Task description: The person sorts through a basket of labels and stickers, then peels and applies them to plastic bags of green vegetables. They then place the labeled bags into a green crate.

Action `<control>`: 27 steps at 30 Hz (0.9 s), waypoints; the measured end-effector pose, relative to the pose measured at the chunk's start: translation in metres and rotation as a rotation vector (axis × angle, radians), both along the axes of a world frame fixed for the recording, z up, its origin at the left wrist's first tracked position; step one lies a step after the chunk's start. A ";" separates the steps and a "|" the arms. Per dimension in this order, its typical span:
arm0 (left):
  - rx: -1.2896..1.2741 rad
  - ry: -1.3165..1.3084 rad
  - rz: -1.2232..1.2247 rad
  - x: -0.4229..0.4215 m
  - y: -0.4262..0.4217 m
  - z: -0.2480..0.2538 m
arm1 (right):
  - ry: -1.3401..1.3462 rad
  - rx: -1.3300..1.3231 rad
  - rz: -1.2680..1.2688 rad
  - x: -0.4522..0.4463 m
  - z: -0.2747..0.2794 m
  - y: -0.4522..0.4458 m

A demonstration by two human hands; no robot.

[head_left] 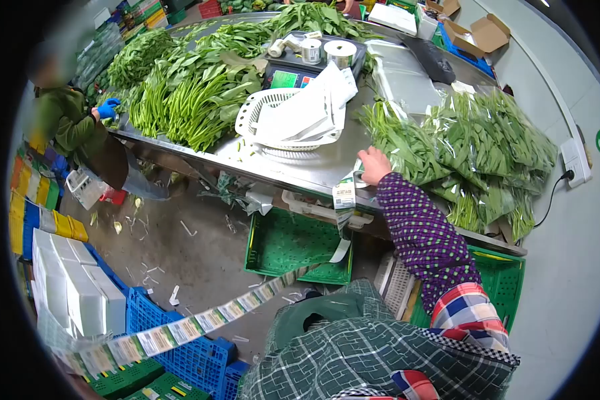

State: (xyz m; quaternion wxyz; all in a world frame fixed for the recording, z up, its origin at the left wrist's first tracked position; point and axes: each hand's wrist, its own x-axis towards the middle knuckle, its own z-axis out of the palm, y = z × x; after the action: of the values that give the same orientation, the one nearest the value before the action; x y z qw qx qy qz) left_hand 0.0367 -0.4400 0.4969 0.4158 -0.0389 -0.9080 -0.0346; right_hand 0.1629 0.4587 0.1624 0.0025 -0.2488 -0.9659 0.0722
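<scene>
My right hand [375, 165], in a purple dotted sleeve, is at the front edge of the metal table with its fingers closed on a strip of printed labels [344, 193]. The strip hangs over the edge, passes the green crate below and stretches in a long band to the lower left. My left hand is not in view. Just right of my right hand lie leafy green vegetables in clear plastic bags [487, 143]. Left of it, a white plastic basket [250, 120] holds white paper sheets [300, 110].
Behind the basket, label rolls [340, 52] stand on a scale [283, 79]. Loose greens [193, 100] are heaped at left, where another person wears a blue glove [108, 108]. Below are a green crate [263, 247], blue crates [187, 360] and white foam boxes [80, 287].
</scene>
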 end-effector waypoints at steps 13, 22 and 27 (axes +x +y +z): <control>1.519 -1.328 -0.955 0.051 0.490 -0.215 | 0.464 -1.027 0.159 0.002 0.128 0.005; 1.337 -1.590 -1.467 0.047 0.692 -0.164 | 0.760 -1.495 0.299 0.026 0.216 0.025; 1.577 -1.520 -1.570 0.026 0.690 -0.143 | 0.593 -0.891 0.597 0.023 0.226 0.036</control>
State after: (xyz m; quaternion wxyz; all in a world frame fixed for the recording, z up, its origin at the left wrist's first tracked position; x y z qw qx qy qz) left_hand 0.0623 0.2503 0.3543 -0.4049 -0.2682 -0.3877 -0.7834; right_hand 0.1862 0.4948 0.3880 0.1465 0.0861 -0.8290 0.5328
